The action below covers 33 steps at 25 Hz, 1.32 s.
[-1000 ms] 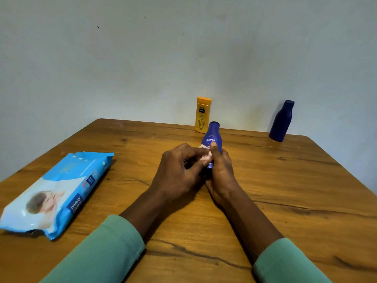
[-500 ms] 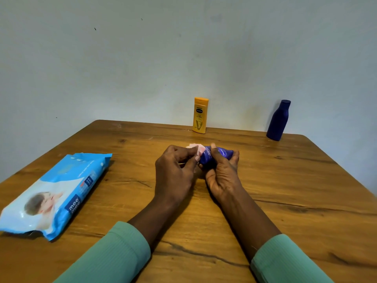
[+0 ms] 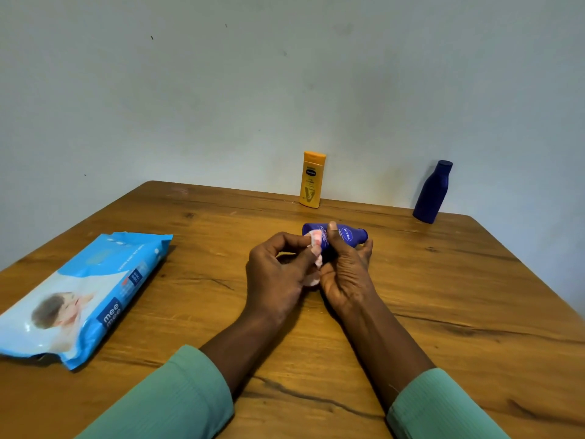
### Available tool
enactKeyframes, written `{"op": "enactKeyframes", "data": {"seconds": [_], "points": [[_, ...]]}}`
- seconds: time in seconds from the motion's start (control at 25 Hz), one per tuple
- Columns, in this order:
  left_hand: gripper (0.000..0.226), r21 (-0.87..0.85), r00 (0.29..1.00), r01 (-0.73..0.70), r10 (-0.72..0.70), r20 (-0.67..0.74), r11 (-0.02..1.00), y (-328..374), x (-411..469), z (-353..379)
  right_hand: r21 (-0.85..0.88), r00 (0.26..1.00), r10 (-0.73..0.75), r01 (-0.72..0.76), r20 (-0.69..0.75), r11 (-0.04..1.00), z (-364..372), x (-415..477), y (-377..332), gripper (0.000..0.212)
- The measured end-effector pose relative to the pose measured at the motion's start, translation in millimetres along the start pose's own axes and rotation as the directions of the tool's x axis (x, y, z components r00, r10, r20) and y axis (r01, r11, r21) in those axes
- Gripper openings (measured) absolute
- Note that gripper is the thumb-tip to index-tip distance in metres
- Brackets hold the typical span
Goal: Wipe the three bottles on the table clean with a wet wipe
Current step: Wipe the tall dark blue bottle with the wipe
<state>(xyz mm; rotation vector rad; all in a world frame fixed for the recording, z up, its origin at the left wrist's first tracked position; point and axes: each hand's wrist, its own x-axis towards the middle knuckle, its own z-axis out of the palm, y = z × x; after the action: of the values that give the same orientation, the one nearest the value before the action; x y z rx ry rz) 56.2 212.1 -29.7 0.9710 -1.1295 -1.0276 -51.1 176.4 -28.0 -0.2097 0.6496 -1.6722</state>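
A pale wall point(image 3: 221, 90) rises behind a wooden worktop point(image 3: 459, 296). On the worktop's left side lies a flat blue pack of wipes point(image 3: 85, 296), well apart from everything else. 2 green sleeves point(image 3: 177, 400) reach in from the near edge.

The left hand point(image 3: 278, 274) and right hand point(image 3: 346, 274) meet over the middle of the worktop. Of the 3 bottles, a dark blue bottle point(image 3: 433, 193) stands upright at the far right by the wall, and a yellow bottle point(image 3: 311, 180) stands upright at the far edge, near the centre.

The small blue bottle point(image 3: 346, 235) is held on its side, cap end pointing right. The right grip is clamped on it, thumb over the top and fingers underneath. The left grip is pinched on a crumpled wet wipe point(image 3: 316, 245), which is pressed to the bottle's base end.
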Motion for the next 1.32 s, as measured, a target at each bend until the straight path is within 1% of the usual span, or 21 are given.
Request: {"op": "enactKeyframes", "data": {"seconds": [0.08,0.16,0.2,0.24,0.4,0.48,0.56,0.6,0.64,0.68,0.72,0.76,0.8,0.84,0.88,0.96,1.04,1.12,1.2,1.28,1.32], "points": [[0.011,-0.015,0.999,0.004,-0.005,-0.04,1.0,3,2,4,-0.006,1.0,0.005,-0.005,0.011,1.0,-1,0,0,0.106],[0.014,-0.109,0.99,0.045,-0.059,-0.129,0.993,8,12,0,0.006,0.999,0.029,-0.029,0.034,1.0,0,-2,1,0.108],[0.014,-0.144,0.987,0.055,-0.076,-0.141,0.988,8,14,-4,0.008,0.999,0.031,-0.031,0.039,0.999,0,-3,2,0.109],[0.014,-0.151,0.989,0.059,-0.078,-0.123,0.987,8,13,-6,0.003,0.999,0.023,-0.024,0.041,1.0,2,-4,1,0.109],[0.011,-0.087,0.997,0.068,-0.064,0.041,0.994,-2,-4,1,-0.079,1.0,0.011,-0.01,0.014,0.997,3,-6,-3,0.098],[0.014,-0.136,0.997,0.075,-0.072,0.027,0.988,1,1,-1,-0.078,0.997,0.03,-0.025,0.068,0.997,3,-7,-5,0.094],[0.014,-0.236,0.992,0.108,-0.121,-0.041,0.966,10,11,-8,-0.065,0.989,0.059,-0.05,0.137,0.997,2,-10,-6,0.101],[0.012,-0.262,0.987,0.118,-0.142,-0.077,0.958,14,17,-14,-0.129,0.986,0.049,-0.028,0.157,0.991,2,-10,-4,0.107],[0.011,-0.243,0.984,0.109,-0.14,-0.111,0.964,18,22,-19,-0.26,0.984,0.016,0.031,0.179,0.965,1,-11,-2,0.114],[0.009,-0.183,0.985,0.084,-0.11,-0.136,0.98,21,27,-25,-0.426,0.975,-0.022,0.116,0.22,0.897,0,-13,1,0.12],[0.007,-0.105,0.987,0.038,-0.054,-0.15,0.994,25,30,-30,-0.579,0.957,-0.056,0.217,0.283,0.786,-1,-16,5,0.125],[0.007,-0.029,0.988,-0.03,0.026,-0.151,0.999,29,32,-34,-0.686,0.929,-0.087,0.326,0.36,0.65,-2,-18,8,0.125],[0.007,0.029,0.983,-0.118,0.121,-0.14,0.993,34,34,-37,-0.738,0.893,-0.124,0.43,0.433,0.52,-4,-19,10,0.119],[0.009,0.072,0.968,-0.212,0.219,-0.119,0.975,39,34,-39,-0.754,0.859,-0.165,0.506,0.485,0.419,-4,-20,12,0.106],[0.011,0.105,0.949,-0.295,0.304,-0.085,0.95,42,34,-40,-0.761,0.841,-0.207,0.541,0.5,0.359,-5,-20,12,0.091],[0.016,0.188,0.903,-0.427,0.427,0.04,0.885,46,30,-38,-0.774,0.829,-0.267,0.557,0.492,0.301,-6,-18,13,0.072],[0.021,0.314,0.832,-0.554,0.519,0.193,0.771,44,26,-33,-0.783,0.826,-0.295,0.556,0.481,0.278,-7,-20,14,0.071],[0.025,0.406,0.766,-0.642,0.576,0.288,0.651,41,25,-30,-0.799,0.831,-0.316,0.54,0.457,0.265,-8,-19,13,0.072],[0.025,0.447,0.75,-0.655,0.592,0.294,0.609,41,28,-33,-0.822,0.829,-0.332,0.53,0.45,0.209,-9,-16,12,0.067],[0.024,0.464,0.785,-0.608,0.573,0.233,0.644,40,29,-36,-0.838,0.822,-0.334,0.527,0.461,0.14,-9,-16,12,0.061],[0.023,0.47,0.799,-0.589,0.561,0.218,0.657,39,28,-35,-0.833,0.814,-0.341,0.537,0.471,0.133,-8,-17,12,0.058]]}}
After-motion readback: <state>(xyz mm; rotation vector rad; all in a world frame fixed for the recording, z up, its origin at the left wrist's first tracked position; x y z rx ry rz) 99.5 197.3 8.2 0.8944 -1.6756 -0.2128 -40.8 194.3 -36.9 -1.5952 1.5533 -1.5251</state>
